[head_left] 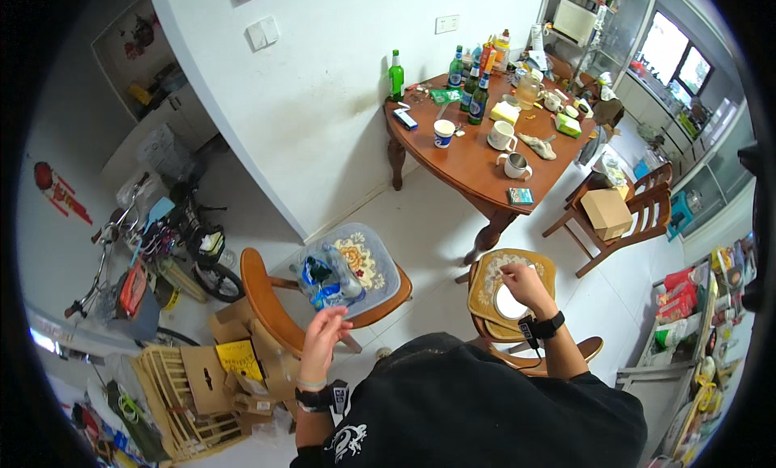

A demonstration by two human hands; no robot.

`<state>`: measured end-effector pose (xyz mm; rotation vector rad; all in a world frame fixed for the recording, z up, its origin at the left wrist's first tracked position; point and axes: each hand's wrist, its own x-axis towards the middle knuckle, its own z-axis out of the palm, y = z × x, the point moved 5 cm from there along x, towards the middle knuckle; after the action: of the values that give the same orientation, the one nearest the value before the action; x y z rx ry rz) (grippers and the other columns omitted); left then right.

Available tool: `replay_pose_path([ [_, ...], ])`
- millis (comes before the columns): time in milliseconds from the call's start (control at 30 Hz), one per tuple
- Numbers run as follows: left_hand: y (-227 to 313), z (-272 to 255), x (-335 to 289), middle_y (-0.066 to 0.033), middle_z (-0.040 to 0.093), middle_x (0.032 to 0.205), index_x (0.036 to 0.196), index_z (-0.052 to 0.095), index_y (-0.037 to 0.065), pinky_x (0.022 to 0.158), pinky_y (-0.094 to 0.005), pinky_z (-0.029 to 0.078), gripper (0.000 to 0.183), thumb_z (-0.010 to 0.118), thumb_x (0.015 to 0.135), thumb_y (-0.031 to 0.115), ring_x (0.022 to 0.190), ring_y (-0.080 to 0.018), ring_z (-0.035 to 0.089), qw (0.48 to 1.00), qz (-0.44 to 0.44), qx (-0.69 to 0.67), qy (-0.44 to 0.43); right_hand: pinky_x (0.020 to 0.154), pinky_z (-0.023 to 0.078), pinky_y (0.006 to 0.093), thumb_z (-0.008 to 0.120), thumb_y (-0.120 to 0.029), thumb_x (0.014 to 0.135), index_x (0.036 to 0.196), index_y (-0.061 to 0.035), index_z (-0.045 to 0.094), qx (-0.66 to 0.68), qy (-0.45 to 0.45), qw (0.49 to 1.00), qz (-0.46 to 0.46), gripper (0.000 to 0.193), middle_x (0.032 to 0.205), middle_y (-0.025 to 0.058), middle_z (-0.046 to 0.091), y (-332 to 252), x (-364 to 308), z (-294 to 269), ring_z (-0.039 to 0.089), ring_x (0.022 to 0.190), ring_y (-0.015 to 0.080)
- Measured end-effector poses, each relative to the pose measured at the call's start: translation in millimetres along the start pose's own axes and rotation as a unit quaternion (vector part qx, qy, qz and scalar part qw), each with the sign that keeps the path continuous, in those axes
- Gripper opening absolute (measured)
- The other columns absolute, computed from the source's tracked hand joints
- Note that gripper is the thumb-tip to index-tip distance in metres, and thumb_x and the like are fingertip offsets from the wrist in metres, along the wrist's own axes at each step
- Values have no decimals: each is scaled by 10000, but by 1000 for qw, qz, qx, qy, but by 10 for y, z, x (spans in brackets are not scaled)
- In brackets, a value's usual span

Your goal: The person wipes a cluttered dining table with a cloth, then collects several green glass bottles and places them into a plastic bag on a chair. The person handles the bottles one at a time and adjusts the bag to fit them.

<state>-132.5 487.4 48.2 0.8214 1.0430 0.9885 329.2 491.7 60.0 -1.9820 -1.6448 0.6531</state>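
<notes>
My left hand [324, 337] is raised in front of the left chair, its fingers stretched out with nothing in them. Just beyond it, a clear plastic tub [378, 240] rests on that chair's seat, with plastic bottles [347, 284] and a crumpled blue package [319, 288] inside. My right hand [524, 285] is over the right chair's flowered cushion [485, 286], its fingers curled together. Right under that hand is a white round thing [509, 305], partly covered by it. Whether the curled fingers grip anything is hidden.
A brown wooden table [457, 165] ahead bears green bottles [478, 101], a paper cup [444, 133], white mugs [501, 135] and a metal-lined cup [515, 166]. Cardboard boxes [202, 383] and bicycles [214, 282] stand left; another chair with a carton [607, 214] and a crowded shelf [687, 339] stand right.
</notes>
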Motion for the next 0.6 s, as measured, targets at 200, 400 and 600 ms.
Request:
replay_pose_path([
  [200,269,201,1081,-32,652,1042,1160,628,21,779,-240,499,229,637,933,-6,844,-93,603,993,18,-86,-79,733,564,370,629,-109,886,1053,36,710,5,21,998,62,235,898,202,731,-83,484,-189,717,789,289],
  [400,299,355,1936,-49,667,1080,1178,625,27,763,-244,492,196,568,1016,122,842,-101,616,996,-22,-72,-48,787,562,402,639,-171,873,1070,-3,717,-41,25,998,44,271,943,205,724,42,1741,-597,714,868,337],
  [600,439,435,3046,-56,673,1073,1182,630,34,753,-257,487,198,550,1015,105,821,-120,610,991,-45,-80,99,810,546,395,615,-139,894,1080,35,690,15,18,998,-64,266,1004,249,697,20,3807,-828,690,931,373],
])
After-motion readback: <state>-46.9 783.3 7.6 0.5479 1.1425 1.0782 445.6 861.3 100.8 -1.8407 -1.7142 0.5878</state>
